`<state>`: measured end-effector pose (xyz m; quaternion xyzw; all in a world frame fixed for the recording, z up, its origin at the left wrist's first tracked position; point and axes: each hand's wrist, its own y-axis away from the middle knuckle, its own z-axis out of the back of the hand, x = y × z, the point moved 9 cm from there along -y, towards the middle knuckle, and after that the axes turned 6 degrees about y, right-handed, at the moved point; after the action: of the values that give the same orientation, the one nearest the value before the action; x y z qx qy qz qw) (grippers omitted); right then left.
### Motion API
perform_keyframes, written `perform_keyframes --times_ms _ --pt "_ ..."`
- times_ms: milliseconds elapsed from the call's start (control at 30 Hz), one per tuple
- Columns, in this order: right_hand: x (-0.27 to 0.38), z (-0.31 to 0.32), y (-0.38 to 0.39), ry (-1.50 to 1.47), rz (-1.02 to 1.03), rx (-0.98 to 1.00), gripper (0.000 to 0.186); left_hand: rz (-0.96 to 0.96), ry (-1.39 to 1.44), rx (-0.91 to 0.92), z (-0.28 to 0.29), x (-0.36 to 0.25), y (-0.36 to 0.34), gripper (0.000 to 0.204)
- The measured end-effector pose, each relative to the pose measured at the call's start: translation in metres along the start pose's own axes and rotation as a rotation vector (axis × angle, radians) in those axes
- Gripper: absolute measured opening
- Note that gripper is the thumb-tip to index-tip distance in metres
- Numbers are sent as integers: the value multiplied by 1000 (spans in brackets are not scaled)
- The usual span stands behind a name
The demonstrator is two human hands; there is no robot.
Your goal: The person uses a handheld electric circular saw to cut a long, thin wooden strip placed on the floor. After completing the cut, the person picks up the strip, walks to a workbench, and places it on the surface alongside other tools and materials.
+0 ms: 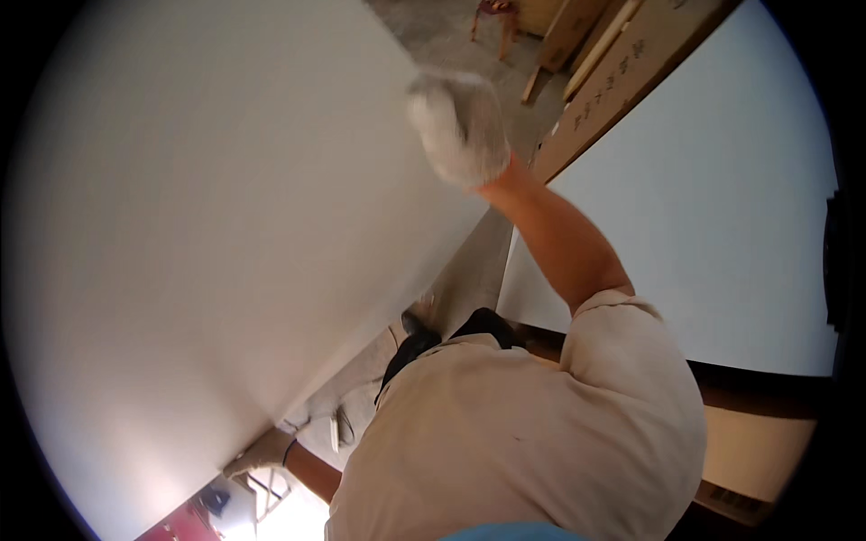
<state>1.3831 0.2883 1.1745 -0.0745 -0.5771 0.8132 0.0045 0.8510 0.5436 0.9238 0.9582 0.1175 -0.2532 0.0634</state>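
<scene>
A large flat white panel (207, 207) fills the left half of the view, tilted in front of me. My right hand (462, 128), in a pale knitted glove, is closed around the panel's edge at the far end, slightly blurred. Lower left, my left hand (259, 453), also gloved, grips the same edge nearer my body. Its fingers are partly hidden by the panel.
To the right stands another white board (704, 207), with a long brown carton (622, 81) carrying handwriting along its far side. Wooden pieces (568, 36) and a small stool-like stand (494, 18) are farther off. A cable and small white object (335, 433) lie on the floor.
</scene>
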Motion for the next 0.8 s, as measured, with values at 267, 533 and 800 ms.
perform_keyframes --times_ms 267,533,800 --pt "-49 72 1 -312 -530 -6 21 -134 -267 125 -123 62 -19 90" --pt "-148 117 27 139 -549 -252 28 -275 -562 321 -347 203 13 74" --pt "-106 175 100 656 -679 -329 16 -14 -480 878 -533 386 61 74"
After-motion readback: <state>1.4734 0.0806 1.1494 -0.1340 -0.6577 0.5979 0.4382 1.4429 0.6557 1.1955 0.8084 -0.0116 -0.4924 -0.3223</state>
